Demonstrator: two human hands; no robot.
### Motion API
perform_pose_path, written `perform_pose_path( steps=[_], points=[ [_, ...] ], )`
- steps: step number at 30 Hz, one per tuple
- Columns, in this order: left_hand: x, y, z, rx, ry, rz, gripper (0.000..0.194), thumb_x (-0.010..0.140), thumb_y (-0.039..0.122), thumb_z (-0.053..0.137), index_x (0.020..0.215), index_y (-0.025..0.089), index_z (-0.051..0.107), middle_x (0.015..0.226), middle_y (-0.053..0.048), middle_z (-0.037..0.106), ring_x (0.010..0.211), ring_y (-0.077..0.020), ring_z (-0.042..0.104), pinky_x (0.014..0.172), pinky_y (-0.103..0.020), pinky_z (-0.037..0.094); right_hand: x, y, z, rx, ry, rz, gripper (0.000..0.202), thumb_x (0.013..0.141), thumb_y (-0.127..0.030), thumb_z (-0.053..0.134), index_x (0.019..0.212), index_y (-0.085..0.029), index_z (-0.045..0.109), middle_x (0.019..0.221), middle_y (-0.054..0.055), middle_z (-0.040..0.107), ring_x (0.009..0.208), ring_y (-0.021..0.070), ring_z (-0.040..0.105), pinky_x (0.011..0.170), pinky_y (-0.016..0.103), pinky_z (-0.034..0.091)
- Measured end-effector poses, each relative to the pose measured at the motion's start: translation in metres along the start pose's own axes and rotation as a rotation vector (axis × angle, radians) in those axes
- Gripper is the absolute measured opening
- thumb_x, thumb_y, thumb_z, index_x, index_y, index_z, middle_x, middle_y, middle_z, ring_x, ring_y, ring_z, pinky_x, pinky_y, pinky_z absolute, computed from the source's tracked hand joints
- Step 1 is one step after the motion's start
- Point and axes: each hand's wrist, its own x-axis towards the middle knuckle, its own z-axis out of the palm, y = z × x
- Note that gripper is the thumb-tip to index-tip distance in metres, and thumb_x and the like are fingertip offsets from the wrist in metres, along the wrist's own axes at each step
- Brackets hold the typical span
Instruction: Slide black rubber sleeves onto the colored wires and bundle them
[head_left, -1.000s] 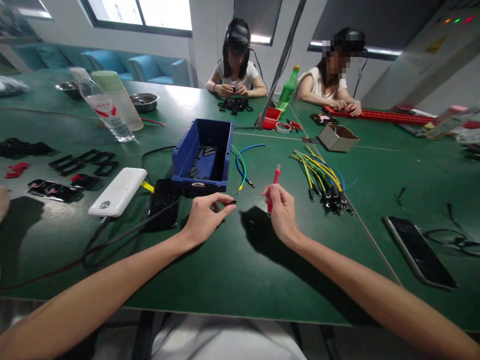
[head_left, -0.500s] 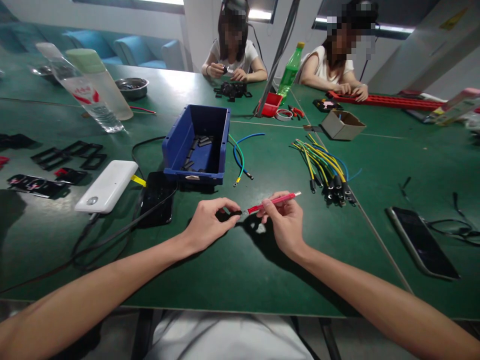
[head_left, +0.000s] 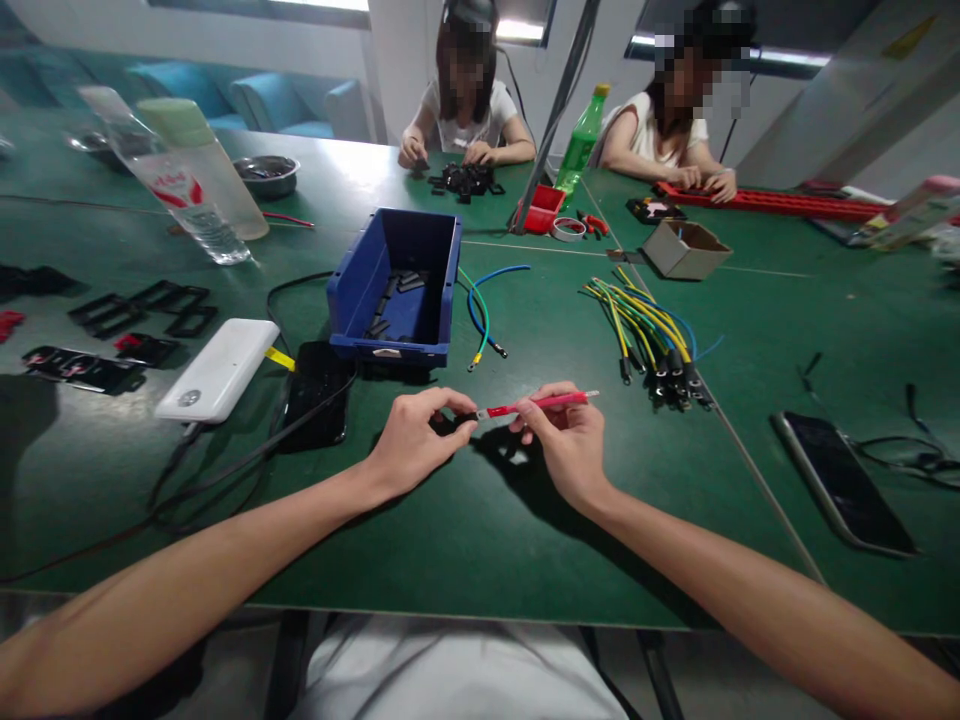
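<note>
My right hand [head_left: 566, 430] pinches a short red wire [head_left: 555, 400] between thumb and fingers, its bare end pointing right. At the wire's left end is a metal terminal lug [head_left: 482, 414]. My left hand [head_left: 420, 440] is closed in a pinch on a small black sleeve [head_left: 466, 417], mostly covered by the fingertips. Lug and sleeve meet just at the left fingertips; how far one sits inside the other I cannot tell. Behind my left hand stands a blue bin [head_left: 390, 349] with several short black sleeves [head_left: 411, 281] in it.
Green and blue wires [head_left: 486, 330] lie beside the bin; a bundle of lugged wires [head_left: 660, 340] lies to the right. A power bank [head_left: 217, 370] and phone [head_left: 319, 395] are left, another phone [head_left: 840, 480] right. Two people sit opposite, near a green bottle [head_left: 581, 145].
The red wire has shifted slightly left and tilts less, its lug now up against the black sleeve. Across the table, one person's hand has lowered to the black parts.
</note>
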Motion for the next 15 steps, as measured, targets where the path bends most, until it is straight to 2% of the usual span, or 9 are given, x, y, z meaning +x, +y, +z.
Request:
perform_pose_path(
  steps=[3,5,9,11,12,13,15],
  points=[
    [0.0,0.002,-0.002,0.017,0.029,0.04,0.011,0.077,0.017,0.065,0.087,0.019,0.07,0.082,0.001,0.072,0.066,-0.0102,0.06,0.063,-0.021,0.046,0.001,0.001,-0.001,0.008,-0.01,-0.002,0.027,0.073,-0.036,0.074,0.08,-0.02,0.053,0.06,-0.003,0.064,0.047,0.0115,0.06,0.042,0.02,0.045],
    [0.004,0.002,-0.008,0.048,0.108,0.08,0.011,0.077,0.019,0.065,0.088,0.018,0.07,0.082,0.0,0.072,0.068,-0.0106,0.06,0.064,-0.021,0.047,0.001,0.001,-0.001,0.016,0.002,-0.015,0.025,0.076,-0.035,0.072,0.081,-0.02,0.053,0.055,-0.004,0.062,0.044,0.0104,0.058,0.042,0.02,0.043],
    [0.029,-0.004,-0.035,0.184,0.366,0.096,0.016,0.08,0.026,0.063,0.093,0.017,0.069,0.086,-0.002,0.072,0.067,-0.0115,0.061,0.066,-0.023,0.048,0.001,0.001,-0.003,0.043,0.001,-0.01,0.023,0.078,-0.034,0.07,0.082,-0.019,0.053,0.052,-0.005,0.059,0.043,0.0096,0.057,0.042,0.019,0.042],
    [0.048,-0.009,-0.052,0.32,0.4,0.067,0.02,0.081,0.026,0.059,0.097,0.017,0.069,0.09,-0.004,0.072,0.069,-0.0127,0.062,0.068,-0.024,0.049,0.002,0.001,-0.003,0.063,-0.011,-0.005,0.023,0.078,-0.033,0.071,0.083,-0.019,0.053,0.054,-0.005,0.059,0.044,0.0097,0.057,0.042,0.019,0.042],
    [0.058,-0.011,-0.06,0.416,0.364,0.051,0.021,0.082,0.025,0.057,0.097,0.017,0.069,0.09,-0.004,0.072,0.071,-0.0141,0.064,0.071,-0.025,0.05,0.002,0.002,-0.003,0.073,-0.014,-0.006,0.024,0.077,-0.033,0.072,0.083,-0.019,0.053,0.054,-0.006,0.059,0.043,0.0096,0.057,0.041,0.019,0.041],
    [0.07,-0.013,-0.066,0.526,0.279,0.03,0.021,0.081,0.024,0.056,0.096,0.017,0.07,0.088,-0.005,0.072,0.075,-0.0164,0.065,0.075,-0.027,0.05,0.002,0.002,-0.003,0.08,-0.015,-0.008,0.024,0.077,-0.033,0.072,0.083,-0.02,0.053,0.054,-0.006,0.058,0.043,0.0094,0.056,0.041,0.019,0.041],
    [0.094,-0.016,-0.075,0.763,0.038,-0.071,0.022,0.079,0.028,0.056,0.091,0.019,0.072,0.084,-0.008,0.071,0.082,-0.0231,0.066,0.079,-0.033,0.05,0.002,0.002,-0.003,0.088,-0.017,-0.009,0.024,0.077,-0.033,0.072,0.083,-0.02,0.053,0.053,-0.006,0.057,0.042,0.009,0.055,0.04,0.019,0.04]
  ],
)
